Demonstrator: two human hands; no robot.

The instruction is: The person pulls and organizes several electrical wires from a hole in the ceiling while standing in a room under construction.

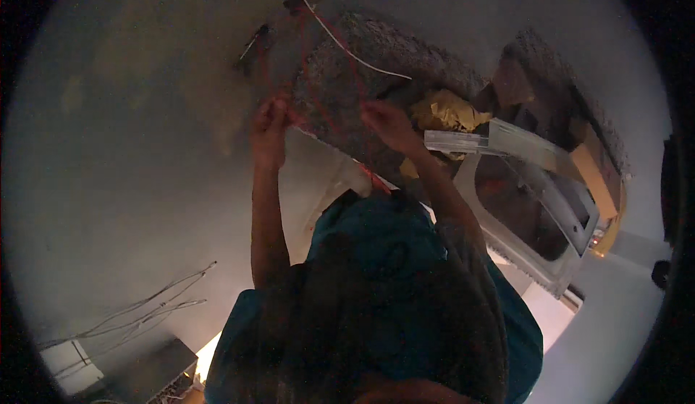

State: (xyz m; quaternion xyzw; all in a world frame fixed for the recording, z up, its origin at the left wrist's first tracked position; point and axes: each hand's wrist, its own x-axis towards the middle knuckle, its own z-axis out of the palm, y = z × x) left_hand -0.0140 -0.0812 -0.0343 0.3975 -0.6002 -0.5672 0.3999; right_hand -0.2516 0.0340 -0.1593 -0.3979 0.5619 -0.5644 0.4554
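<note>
Red string [373, 178], several strands, hangs left of the crumpled yellow paper [450, 111]. Left hand [271, 120], well left of that paper: fingers curled, pinching strands. Right hand [389, 124], just left of the paper: fingertips at another strand; too dim, can't tell if it's gripping. White cord [342, 44] arcs above and left of the paper. Clear strip [457, 142] just below it; pale frame [536, 266] with dark opening, lower right of it.
</note>
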